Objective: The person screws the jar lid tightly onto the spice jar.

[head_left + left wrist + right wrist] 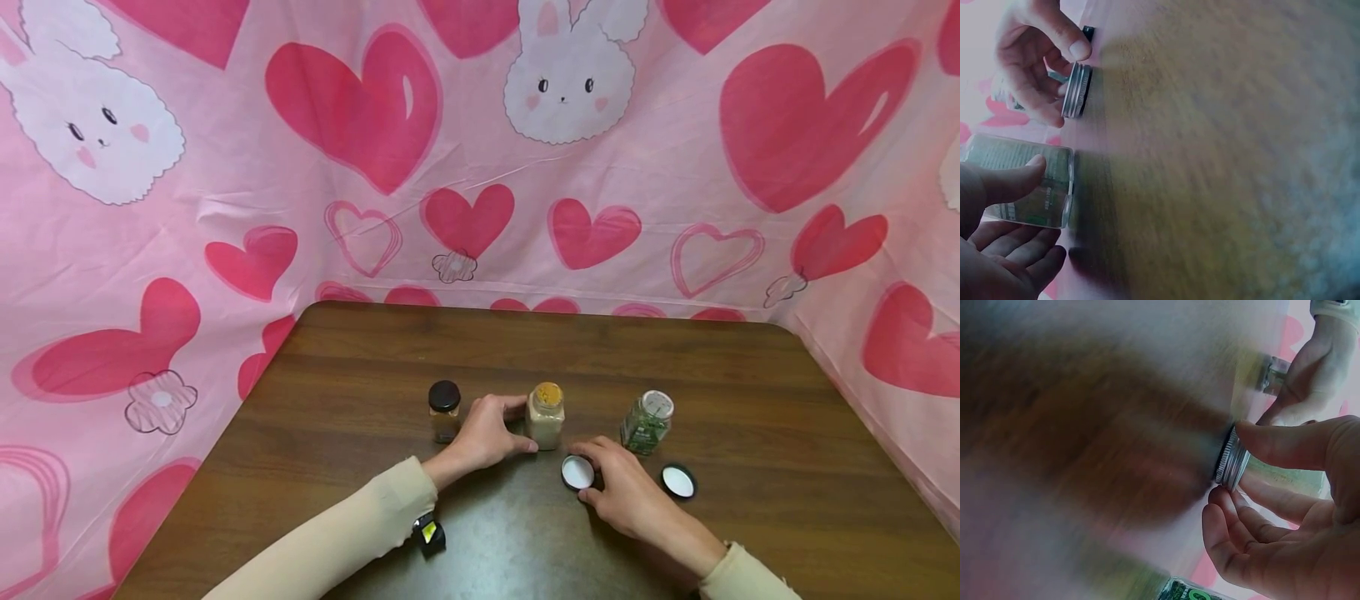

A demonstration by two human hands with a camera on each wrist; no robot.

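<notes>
My left hand (487, 433) holds a clear spice jar (545, 421) of pale powder, its open top showing yellow, thumb in front and index finger behind. In the left wrist view that thumb (1019, 181) lies across the jar's side, the other fingers below. My right hand (626, 487) grips a dark, white-lined jar lid (577, 472) at its rim, thumb on one side and fingertips on the other. The lid's ridged silver edge (1232, 462) faces the right wrist camera, close over the tabletop. Beyond that hand stands a jar of green herbs (647, 422), without its lid.
A black-capped jar (445, 412) stands left of my left hand. Another upturned lid (678, 482) lies right of my right hand. A small black item with a yellow mark (430, 533) lies by the left sleeve. Pink heart-patterned cloth (480, 150) surrounds the wooden table (360, 350).
</notes>
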